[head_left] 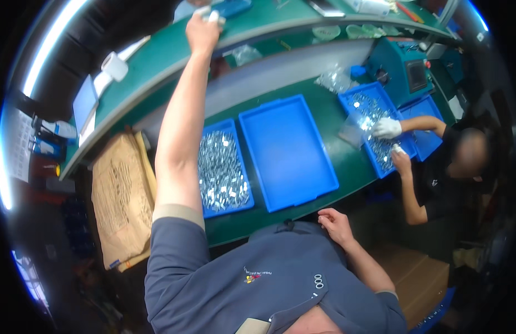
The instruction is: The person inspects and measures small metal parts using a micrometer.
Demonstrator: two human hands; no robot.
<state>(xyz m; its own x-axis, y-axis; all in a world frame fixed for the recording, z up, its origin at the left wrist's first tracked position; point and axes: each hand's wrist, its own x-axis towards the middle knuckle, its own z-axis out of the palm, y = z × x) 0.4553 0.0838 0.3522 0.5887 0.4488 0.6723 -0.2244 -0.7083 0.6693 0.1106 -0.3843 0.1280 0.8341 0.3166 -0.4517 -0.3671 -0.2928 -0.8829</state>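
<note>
Stretched far forward, my left hand [204,33] is at the raised shelf, beside a blue tray [235,8]. White coverings sit on some of its fingertips. Its fingers are bent closed, and whatever they may hold is too small to name. Close to my waist, at the bench's front edge, my right hand [337,227] has its fingers curled in; I cannot see what is in them, if anything. Under my left arm lies a blue tray of small shiny metal parts [221,172]. Beside it on the right is an empty blue tray [288,153].
At the right, a co-worker's gloved hand [387,128] and bare hand [401,161] are over another blue tray of metal parts [375,103]. A teal machine [400,72] stands behind it. Brown paper sacks [121,195] are at the left. The shelf's edge [258,36] spans the bench's back.
</note>
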